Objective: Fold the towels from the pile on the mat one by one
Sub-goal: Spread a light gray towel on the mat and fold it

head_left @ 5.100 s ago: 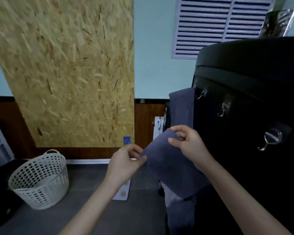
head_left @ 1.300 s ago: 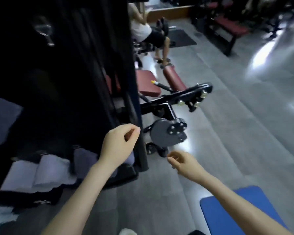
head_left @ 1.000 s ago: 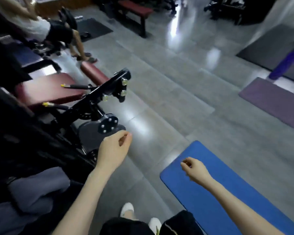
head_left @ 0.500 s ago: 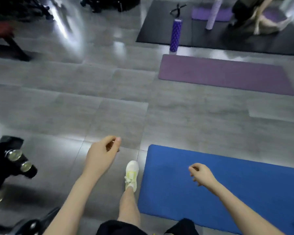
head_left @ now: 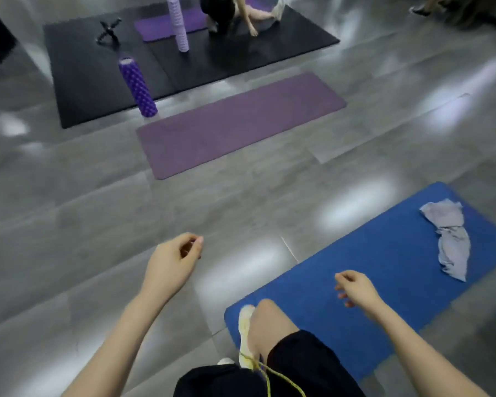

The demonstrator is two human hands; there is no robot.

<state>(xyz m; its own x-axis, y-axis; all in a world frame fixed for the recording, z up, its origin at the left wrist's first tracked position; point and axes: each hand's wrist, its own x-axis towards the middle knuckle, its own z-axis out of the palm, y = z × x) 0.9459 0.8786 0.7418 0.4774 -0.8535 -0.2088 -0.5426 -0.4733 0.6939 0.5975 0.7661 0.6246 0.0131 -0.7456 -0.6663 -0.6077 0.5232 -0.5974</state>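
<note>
Lying crumpled on the far right part of the blue mat (head_left: 384, 267), the grey towels (head_left: 450, 239) form a small loose pile, unfolded, with one piece at the upper end and a longer wrinkled piece trailing toward the near edge. The pile rests flat on the mat surface, well apart from both hands.

The right hand (head_left: 355, 287) hovers over the middle of the blue mat, fingers loosely curled and spread a little, holding nothing. The left hand (head_left: 172, 262) hovers over the grey tiled floor (head_left: 98, 224) to the left of the mat, fingers curled inward with the thumb near the forefinger; it grips nothing. Both forearms are bare.

One bare knee and a pale shoe (head_left: 245, 333) show at the near left corner of the blue mat, with the shoe on the mat's corner. Black shorts (head_left: 298, 368) fill the bottom centre of the view, and a thin yellow cord (head_left: 272, 376) runs across them.

Farther off, a purple mat (head_left: 241, 124) lies on the floor. Behind it is a black mat (head_left: 98, 67), at whose near edge a dark purple foam roller (head_left: 138, 87) stands on end. A pale lilac foam roller (head_left: 178, 24) stands farther back, beside another person's legs (head_left: 241, 12).
</note>
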